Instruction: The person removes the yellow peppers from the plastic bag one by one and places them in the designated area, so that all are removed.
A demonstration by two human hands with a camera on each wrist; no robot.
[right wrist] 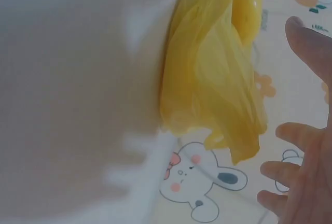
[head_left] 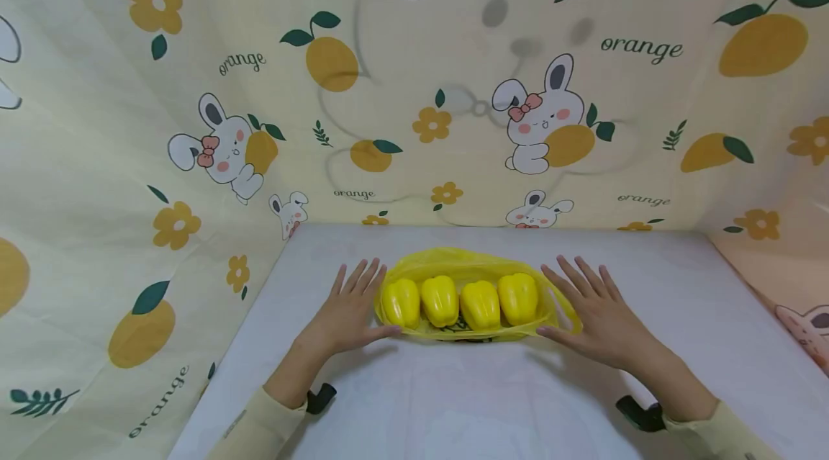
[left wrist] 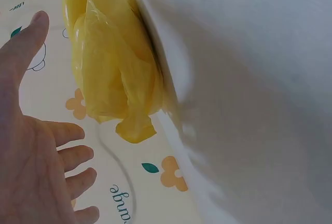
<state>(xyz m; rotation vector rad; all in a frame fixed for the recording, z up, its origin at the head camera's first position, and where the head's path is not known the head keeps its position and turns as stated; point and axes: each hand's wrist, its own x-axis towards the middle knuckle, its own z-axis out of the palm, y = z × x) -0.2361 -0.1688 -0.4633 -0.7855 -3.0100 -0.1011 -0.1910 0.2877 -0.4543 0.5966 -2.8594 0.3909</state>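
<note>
Currently both hands are off the load: left hand [head_left: 350, 312] beside the left end of the yellow bag [head_left: 447, 257], right hand [head_left: 596, 316] beside its right end. Both spread, fingers extended, thumbs angled inward toward the bag's near edge, nothing gripped. Head view has thumb and fingertips lining up with the bag's ends, but each wrist view shows a gap between hand and plastic. Bag lies on the white table [head_left: 453, 402], mouth facing up, thin film, sides crumpled. Inside: four yellow bell peppers [head_left: 480, 305] in a left-to-right row, all glossy; the two on the right sit very close together. Some dark print shows on the film around the peppers' lower edge; too small to read. Left wrist view: that end of the bag bunches into a short flap. Right wrist view: loose folds, ragged lower edge. Light sleeves [head_left: 259, 427] on both arms, a black fitting [head_left: 640, 414] at each wrist. Behind and to the sides, a cream printed sheet [head_left: 401, 28]: rabbits, oranges, flowers, the word "orange".
</note>
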